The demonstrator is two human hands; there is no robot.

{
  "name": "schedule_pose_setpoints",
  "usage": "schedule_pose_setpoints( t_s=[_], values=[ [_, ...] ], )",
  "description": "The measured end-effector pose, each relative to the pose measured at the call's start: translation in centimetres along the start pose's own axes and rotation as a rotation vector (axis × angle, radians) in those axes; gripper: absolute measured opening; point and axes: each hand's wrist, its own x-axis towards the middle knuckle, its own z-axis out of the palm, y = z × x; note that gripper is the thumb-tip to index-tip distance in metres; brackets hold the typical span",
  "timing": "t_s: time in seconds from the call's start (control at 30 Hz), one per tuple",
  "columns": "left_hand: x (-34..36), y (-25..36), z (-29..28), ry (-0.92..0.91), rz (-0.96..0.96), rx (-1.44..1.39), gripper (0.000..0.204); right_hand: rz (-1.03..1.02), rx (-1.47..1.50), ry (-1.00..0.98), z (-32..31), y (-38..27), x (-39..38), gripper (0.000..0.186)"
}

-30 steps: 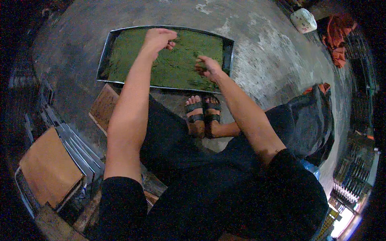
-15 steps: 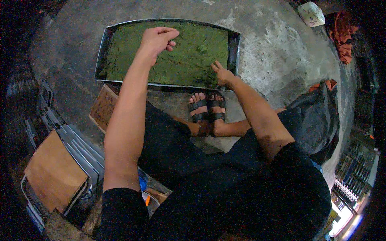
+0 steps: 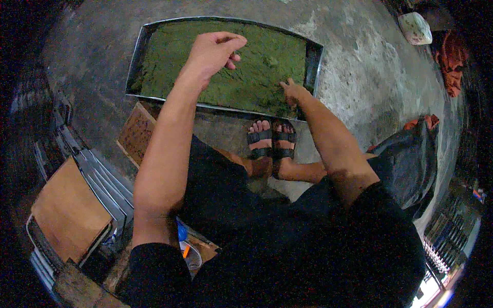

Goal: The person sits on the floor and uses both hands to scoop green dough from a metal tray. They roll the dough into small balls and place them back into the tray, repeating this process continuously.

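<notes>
Already in the shallow tray (image 3: 314, 64) on the floor (image 3: 354, 66): green paste (image 3: 257, 77), reaching most walls.
Tray's right end: a dark strip, seemingly unfilled.
Paste surface: ridged, not evenly smooth yet, I judge.
My left hand (image 3: 211, 53): thumb and fingertips together above the paste; whether they pinch anything, I cannot tell.
My right hand (image 3: 294, 93): fingers parted by the tray's near right corner; contact unclear.
</notes>
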Motion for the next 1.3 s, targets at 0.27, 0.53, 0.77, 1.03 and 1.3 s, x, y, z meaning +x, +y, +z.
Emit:
schedule_pose_setpoints(
  t_s=[0.27, 0.53, 0.77, 1.03, 1.3],
  values=[
    [0.4, 0.0, -0.6, 0.027, -0.012, 0.036, 0.026, 0.042, 0.071, -0.036, -2.0, -0.3, -0.6, 0.106],
    [0.6, -0.5, -1.5, 0.038, -0.04, 0.166, 0.031, -0.009, 0.023, 0.021, 2.2, 2.0, 0.5, 0.091],
    [3.5, -2.5, 0.5, 0.119, 0.063, 0.324, 0.029, -0.17, -0.283, -0.014, 1.2, 3.4, 2.8, 0.077],
    [2.2, -2.6, -2.0, 0.095, -0.037, 0.182, 0.027, -0.155, -0.303, 0.32, 6.1, 3.5, 4.0, 0.044],
    [2.6, -2.0, 0.3, 0.02, 0.019, 0.156, 0.033, -0.245, -0.174, 0.503, 4.9, 0.9, -4.5, 0.043]
  ],
)
